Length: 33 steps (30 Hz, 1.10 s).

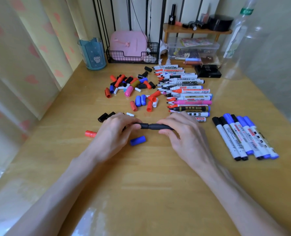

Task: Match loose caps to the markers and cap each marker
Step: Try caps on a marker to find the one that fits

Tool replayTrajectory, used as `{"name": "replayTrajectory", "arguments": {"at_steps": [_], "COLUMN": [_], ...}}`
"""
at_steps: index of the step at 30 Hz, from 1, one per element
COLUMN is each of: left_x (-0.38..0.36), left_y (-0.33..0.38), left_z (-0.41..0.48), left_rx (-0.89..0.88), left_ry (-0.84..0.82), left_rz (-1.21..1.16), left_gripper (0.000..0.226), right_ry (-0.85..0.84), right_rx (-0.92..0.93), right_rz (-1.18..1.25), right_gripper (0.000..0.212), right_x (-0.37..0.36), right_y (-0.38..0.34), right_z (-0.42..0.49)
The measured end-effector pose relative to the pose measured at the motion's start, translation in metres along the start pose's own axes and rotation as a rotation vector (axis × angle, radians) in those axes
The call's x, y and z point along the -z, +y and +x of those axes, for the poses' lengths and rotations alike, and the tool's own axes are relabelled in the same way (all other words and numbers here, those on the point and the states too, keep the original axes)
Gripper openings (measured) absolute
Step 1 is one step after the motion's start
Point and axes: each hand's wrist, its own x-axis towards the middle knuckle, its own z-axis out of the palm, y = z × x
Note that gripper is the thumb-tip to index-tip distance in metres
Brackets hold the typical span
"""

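Observation:
My left hand [115,129] and my right hand [180,130] hold one black marker [156,126] level above the wooden table [141,176]. The left fingers pinch its black cap [143,125], which sits on the marker's left end; the right fingers wrap the barrel. Below the marker lies a loose blue cap [138,140]. A red cap [90,133] lies to the left, and black caps [105,116] with a white cap [130,114] lie behind my left hand. Farther back are a pile of loose caps [132,86] and a row of uncapped markers [183,89].
Several capped black and blue markers [245,137] lie at the right. At the back stand a blue cup [92,54], a wire basket with a pink case [129,48], a clear box [194,50] and a small wooden shelf [197,30]. A clear bottle [238,40] stands at the far right.

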Motion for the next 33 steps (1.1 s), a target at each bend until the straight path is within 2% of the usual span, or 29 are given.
{"name": "replayTrajectory", "arguments": {"at_steps": [3, 8, 15, 20, 25, 27, 30, 33], "left_x": [0.002, -0.001, -0.001, 0.025, 0.036, 0.033, 0.033, 0.037], "left_y": [-0.004, -0.010, -0.015, -0.022, -0.033, -0.034, -0.030, -0.020], "left_z": [0.001, -0.002, -0.003, -0.005, -0.012, -0.012, -0.012, -0.012], "left_rx": [0.063, 0.009, 0.015, 0.057, 0.042, 0.039, 0.028, 0.036], "left_ry": [-0.006, -0.020, 0.030, 0.040, -0.011, -0.023, -0.014, 0.042], "left_rz": [-0.005, 0.076, 0.148, 0.137, 0.337, 0.358, 0.313, 0.090], "left_gripper": [0.017, 0.022, 0.020, 0.018, 0.033, 0.033, 0.026, 0.022], "right_ry": [0.057, 0.019, 0.013, 0.018, 0.001, -0.006, -0.005, -0.002], "right_rx": [-0.013, -0.061, -0.163, -0.170, -0.159, -0.155, -0.154, -0.146], "right_rz": [-0.032, -0.019, 0.037, 0.037, 0.043, 0.056, 0.078, 0.110], "right_gripper": [0.021, 0.024, 0.023, 0.023, 0.024, 0.024, 0.025, 0.026], "right_x": [0.004, 0.001, 0.006, 0.008, 0.005, 0.003, 0.003, 0.004], "right_y": [0.006, 0.010, 0.014, 0.011, 0.008, 0.007, 0.007, 0.007], "right_z": [0.000, -0.002, -0.003, -0.003, -0.003, -0.003, -0.003, -0.002]}}
